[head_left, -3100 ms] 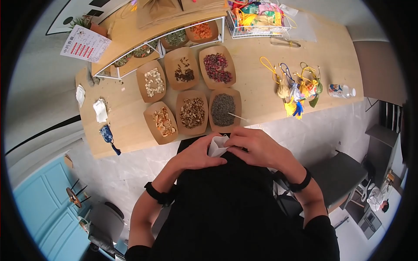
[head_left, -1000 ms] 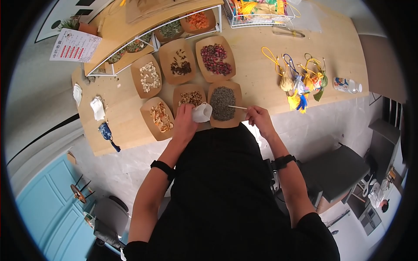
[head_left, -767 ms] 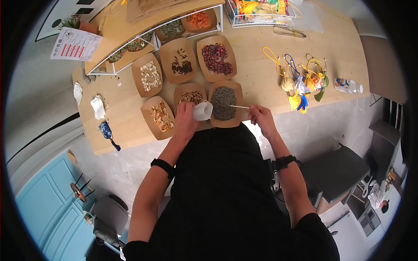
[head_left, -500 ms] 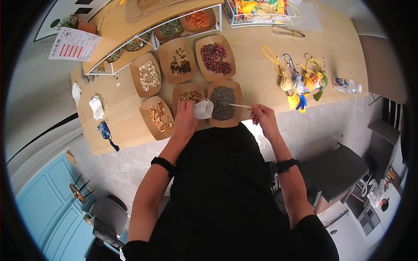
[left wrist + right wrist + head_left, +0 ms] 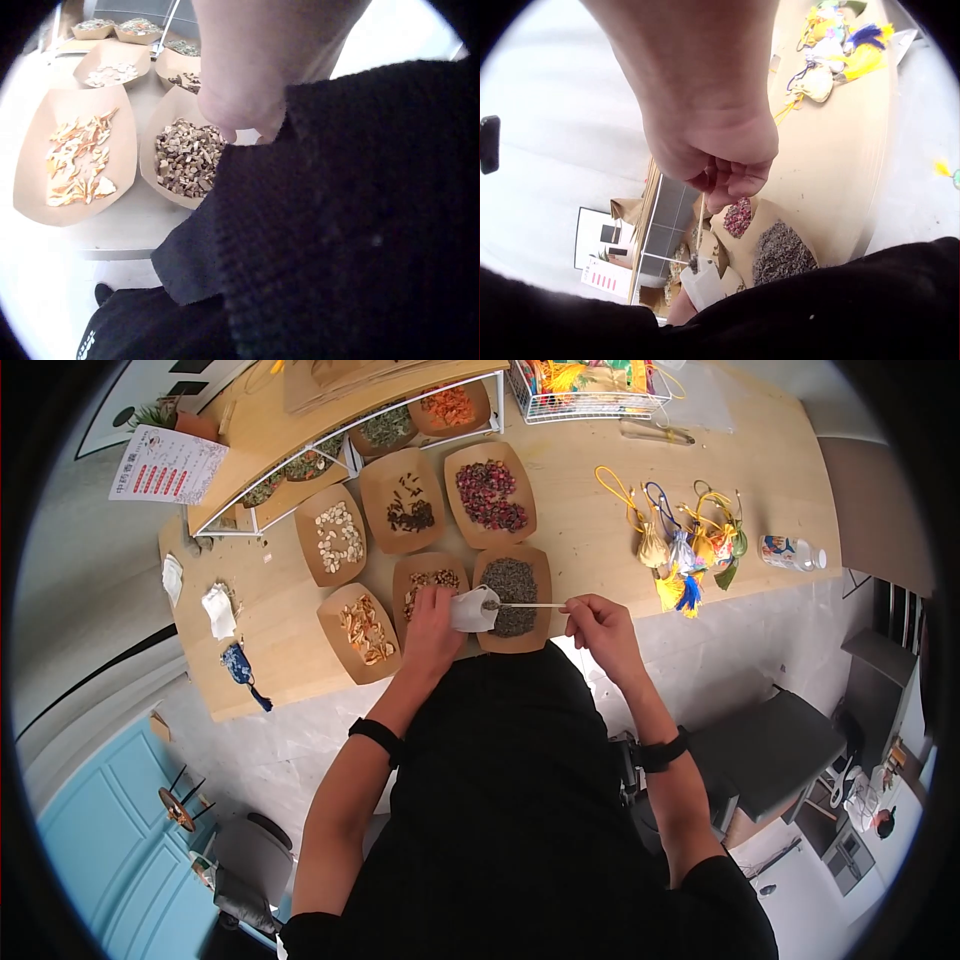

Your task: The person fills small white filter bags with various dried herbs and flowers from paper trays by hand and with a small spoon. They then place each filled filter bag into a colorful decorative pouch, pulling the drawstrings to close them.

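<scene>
- Holding one white pouch (image 5: 472,611) and one thin spoon (image 5: 537,605), the person's two hands are apart; the left hand (image 5: 431,632) grips the pouch, and the right hand (image 5: 603,637) pinches the end of the pale handle
- Six brown trays (image 5: 385,477) stand in two rows of three on the wooden table (image 5: 585,500); about four tasselled sachets (image 5: 653,552) lie together to the right, near one bottle (image 5: 786,553); one dark blue sachet (image 5: 237,663) lies at the left
- Far row: white slices (image 5: 340,540), dark brown bits (image 5: 411,517), red-purple buds (image 5: 490,495); near row: orange-and-white strips (image 5: 366,631), brown chunks (image 5: 182,160), grey grains (image 5: 516,575)
- One wire basket (image 5: 595,407) at the back holds colourful cloth pieces; more filled trays sit beneath the shelf (image 5: 385,395)
- Small, plain and pale, the pouch lies on its side over the edges of the chunk and grain trays; its mouth faces right; the spoon's tip, bearing dark grains, is at that mouth
</scene>
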{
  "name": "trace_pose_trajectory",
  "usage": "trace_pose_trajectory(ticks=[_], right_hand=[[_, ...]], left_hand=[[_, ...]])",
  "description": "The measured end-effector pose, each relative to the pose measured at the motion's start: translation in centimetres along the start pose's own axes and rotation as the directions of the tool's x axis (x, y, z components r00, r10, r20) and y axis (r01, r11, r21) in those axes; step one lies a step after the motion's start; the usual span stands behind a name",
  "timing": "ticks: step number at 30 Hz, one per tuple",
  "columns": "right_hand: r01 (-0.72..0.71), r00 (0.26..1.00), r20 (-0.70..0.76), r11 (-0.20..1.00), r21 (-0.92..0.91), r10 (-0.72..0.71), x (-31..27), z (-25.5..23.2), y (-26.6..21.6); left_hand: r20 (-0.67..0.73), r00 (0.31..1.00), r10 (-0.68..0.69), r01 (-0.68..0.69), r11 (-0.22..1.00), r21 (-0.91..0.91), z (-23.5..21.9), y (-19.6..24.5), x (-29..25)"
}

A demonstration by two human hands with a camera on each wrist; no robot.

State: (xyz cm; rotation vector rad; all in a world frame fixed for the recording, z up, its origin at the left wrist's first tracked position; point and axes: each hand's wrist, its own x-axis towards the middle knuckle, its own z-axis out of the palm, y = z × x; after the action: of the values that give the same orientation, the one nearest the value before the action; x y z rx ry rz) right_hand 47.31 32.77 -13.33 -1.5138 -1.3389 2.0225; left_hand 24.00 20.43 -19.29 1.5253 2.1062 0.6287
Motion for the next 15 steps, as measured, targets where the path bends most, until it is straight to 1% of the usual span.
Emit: trace_pose_trajectory(ticks=[2,3,4,5,6,7,8,11,12,13,14,15], right_hand=[[0.062,0.998,0.009,0.992,-0.106,-0.061,0.1,0.6,0.2],[0.064,0.998,0.010,0.992,-0.107,-0.063,0.2,0.9,0.2],[0.174,0.985,0.025,0.957,-0.233,-0.173,0.0,1.2,0.1],[0.279,0.959,0.053,0.894,-0.352,-0.279,-0.2,1.5,-0.1],[0.280,0.959,0.053,0.894,-0.351,-0.279,-0.3,1.8,-0.3],[0.513,0.848,0.174,0.694,-0.505,-0.501,-0.4,1.9,-0.7],[0.685,0.681,0.329,0.413,-0.600,-0.654,-0.7,2.0,-1.1],[0.673,0.689,0.302,0.427,-0.604,-0.659,-1.7,2.0,-2.0],[0.673,0.689,0.303,0.427,-0.603,-0.658,-1.9,1.8,-2.1],[0.595,0.774,0.215,0.567,-0.569,-0.596,-2.2,1.3,-2.1],[0.501,0.847,0.131,0.692,-0.520,-0.515,-2.3,0.8,-2.0],[0.501,0.847,0.131,0.692,-0.520,-0.516,-2.1,0.2,-1.4]], left_hand=[[0.000,1.000,0.003,-0.003,1.000,-0.015,0.1,0.2,0.1],[-0.023,0.999,0.032,-0.033,0.999,-0.041,0.3,0.2,0.2],[-0.045,0.997,0.060,-0.063,0.996,-0.066,0.5,0.2,0.2],[-0.045,0.997,0.058,-0.061,0.996,-0.066,0.6,0.2,0.1],[-0.026,0.998,0.055,-0.056,0.995,-0.079,0.6,0.3,0.2],[-0.008,0.999,0.052,-0.052,0.994,-0.093,0.6,0.4,0.3],[-0.007,0.999,0.052,-0.052,0.994,-0.094,0.6,0.5,0.2],[0.004,1.000,0.022,-0.021,0.994,-0.109,0.6,0.4,0.2],[-0.037,0.999,0.040,-0.044,0.994,-0.101,0.8,0.1,0.3],[-0.076,0.995,0.058,-0.065,0.994,-0.093,0.9,-0.2,0.1],[-0.076,0.995,0.057,-0.064,0.994,-0.093,1.0,-0.4,0.0],[-0.071,0.997,0.038,-0.044,0.996,-0.081,1.0,-0.4,0.0]])
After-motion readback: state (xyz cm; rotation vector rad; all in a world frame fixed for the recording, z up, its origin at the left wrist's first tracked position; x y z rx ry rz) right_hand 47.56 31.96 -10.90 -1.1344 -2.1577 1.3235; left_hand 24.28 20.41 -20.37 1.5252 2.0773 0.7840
